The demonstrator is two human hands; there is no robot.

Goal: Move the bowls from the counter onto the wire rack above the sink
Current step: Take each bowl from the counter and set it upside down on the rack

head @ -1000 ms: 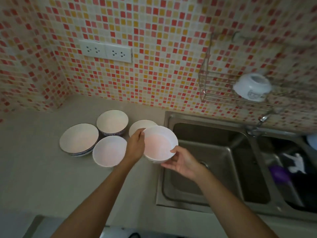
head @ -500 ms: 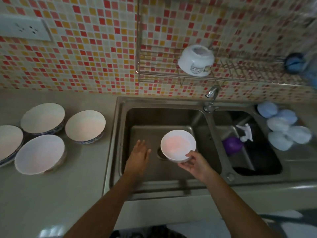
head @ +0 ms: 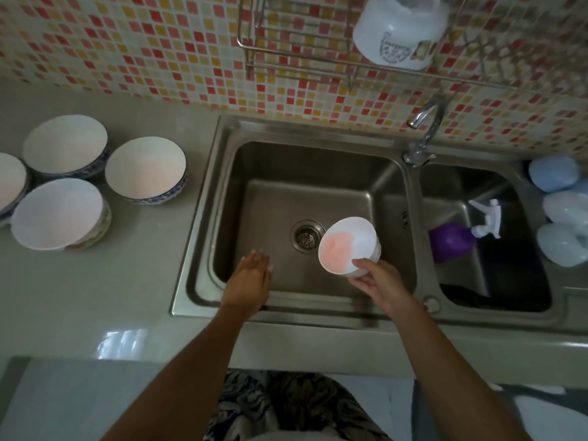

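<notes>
the right hand (head: pixel 380 286) is gripping a small white bowl (head: pixel 348 245) by its near rim, thumb on the inner edge and fingers curling under the base, holding it tilted above the left basin of the stainless steel double sink (head: pixel 305 154), just right of the round metal drain (head: pixel 306 234). the left hand (head: pixel 251 280) is hovering over the basin's near edge with flat, straight fingers, holding nothing. four white bowls are sitting upright on the pale grey counter (head: pixel 111 281) left of the sink: two blue-patterned ones (head: pixel 65 151) (head: pixel 145 169), a plainer one (head: pixel 59 214) in front, and one (head: pixel 11 183) cut by the frame edge. a white upturned bowl (head: pixel 399 30) is resting on the metal wire rack (head: pixel 286 63) against the mosaic tiled wall. a purple spray bottle (head: pixel 451 241) is lying in the right basin.
</notes>
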